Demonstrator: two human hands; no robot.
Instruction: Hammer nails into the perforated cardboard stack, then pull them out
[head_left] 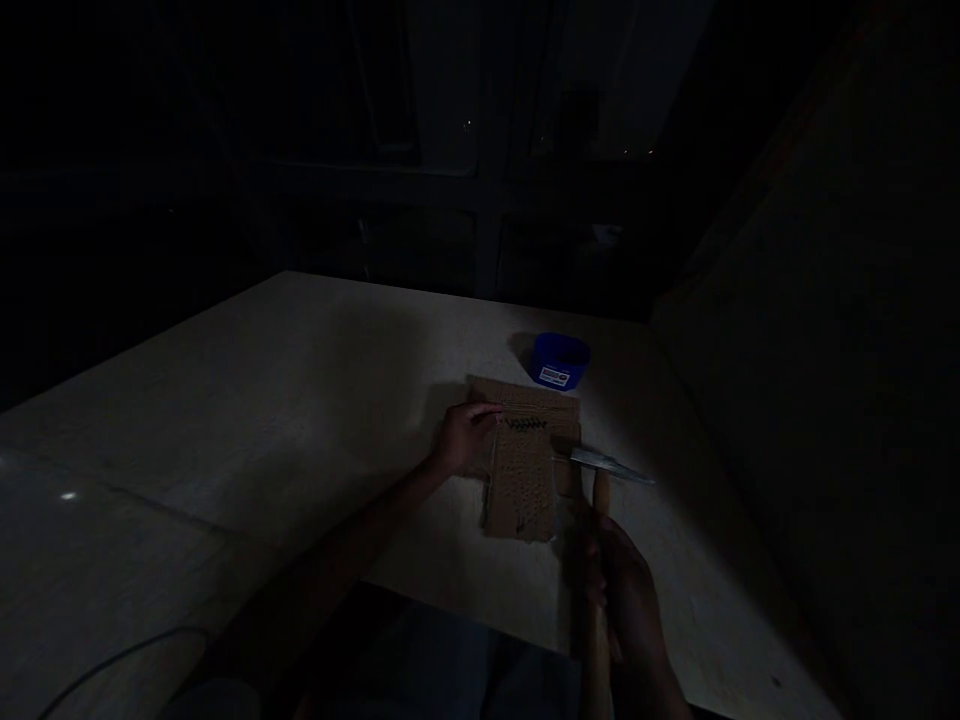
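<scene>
My right hand [632,585] is wrapped round the wooden handle of a hammer [611,463]. The hammer's metal head is raised a little to the right of a piece of brown cardboard [517,490]. Over the cardboard's upper left part, my left hand [465,437] has its thumb and fingers pinched together; what sits between them is too small and dark to make out. Just right of those fingertips, a row of dark zigzag marks or small dark pieces [526,424] runs across the cardboard. Many small bumps or holes cover the cardboard below it.
Behind the cardboard stands a blue plastic container [560,362] with a white label. Everything lies on a pale table [337,400] in dim light. A dark wall or panel [810,400] rises along the right side. A thin cable [124,655] curves at the lower left.
</scene>
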